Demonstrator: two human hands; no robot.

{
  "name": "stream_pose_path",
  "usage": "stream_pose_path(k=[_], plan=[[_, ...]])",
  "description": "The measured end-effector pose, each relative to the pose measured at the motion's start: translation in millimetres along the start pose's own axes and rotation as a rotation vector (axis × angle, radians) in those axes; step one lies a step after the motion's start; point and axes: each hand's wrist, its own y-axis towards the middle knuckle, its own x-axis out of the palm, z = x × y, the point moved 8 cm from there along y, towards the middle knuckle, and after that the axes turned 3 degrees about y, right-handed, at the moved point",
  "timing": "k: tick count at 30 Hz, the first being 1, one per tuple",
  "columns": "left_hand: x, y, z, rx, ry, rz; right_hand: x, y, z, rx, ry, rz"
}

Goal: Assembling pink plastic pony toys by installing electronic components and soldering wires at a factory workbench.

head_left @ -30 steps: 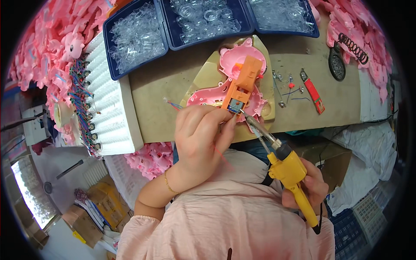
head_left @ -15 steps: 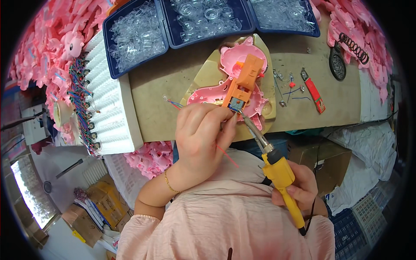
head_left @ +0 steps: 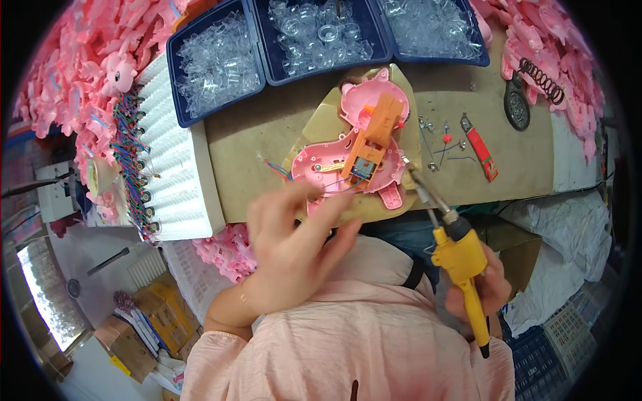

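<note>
A yellow soldering iron (head_left: 461,257) is in my right hand (head_left: 491,284), its metal tip pointing up and left beside the pink toy shell. My left hand (head_left: 294,240), smeared by motion, hovers just below the shell with its fingers apart; I see nothing in them. The pink toy shell half (head_left: 374,93) lies inner side up in a yellowish holder (head_left: 321,123). Across it sits an orange plastic mechanism (head_left: 382,123), with a small blue motor-like part (head_left: 365,167) at its lower end. Thin wires run from that end toward my left fingers.
Dark blue bins (head_left: 264,77) of clear plastic parts stand along the back. A red utility knife (head_left: 479,150) and small wired parts (head_left: 447,139) lie to the right. Further right is a black oval object (head_left: 517,107). White racks (head_left: 177,160), wired components (head_left: 130,154) and piled pink shells (head_left: 87,67) fill the left.
My right hand has drawn the soldering iron right and down, away from the orange mechanism. My left hand has let go at its lower end and moved down and left, fingers spreading.
</note>
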Motion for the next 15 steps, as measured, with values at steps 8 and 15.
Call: stream_pose_path(k=[8,15], plan=[[18,-18,-25,-0.464,-0.834,-0.386,-26,0,13,0.074,-0.059,0.305],[29,57,30,0.244,0.072,-0.248,-69,-11,30,0.179,-0.122,0.605]])
